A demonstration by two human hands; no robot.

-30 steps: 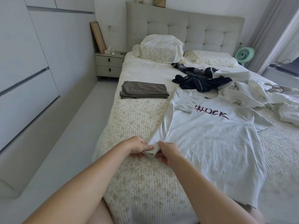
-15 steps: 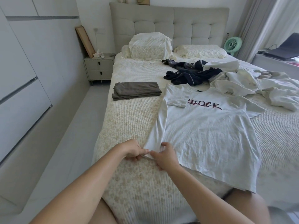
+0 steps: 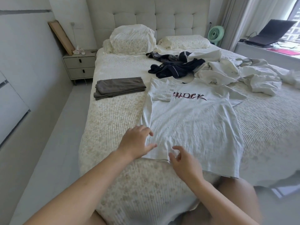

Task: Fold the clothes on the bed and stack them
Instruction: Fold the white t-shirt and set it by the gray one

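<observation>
A white T-shirt [image 3: 191, 124] with dark lettering lies spread face up on the bed [image 3: 113, 120], its left sleeve folded in. My left hand [image 3: 135, 142] lies with spread fingers on the shirt's lower left corner. My right hand [image 3: 183, 163] hovers with loose fingers just over the hem beside it and holds nothing. A folded grey garment [image 3: 119, 87] sits to the left on the bed. Beyond the shirt lie a crumpled dark navy garment [image 3: 175, 67] and a heap of white clothes [image 3: 235, 73].
Two pillows [image 3: 133, 38] lean at the tufted headboard. A nightstand [image 3: 80, 65] stands left of the bed, a green fan [image 3: 215, 34] at the back right, and a laptop [image 3: 272, 34] on a ledge by the window.
Both hands have let go of the shirt's lower left corner, which they pinched before. Their fingers are now spread over the cloth. The view has shifted left and closer.
</observation>
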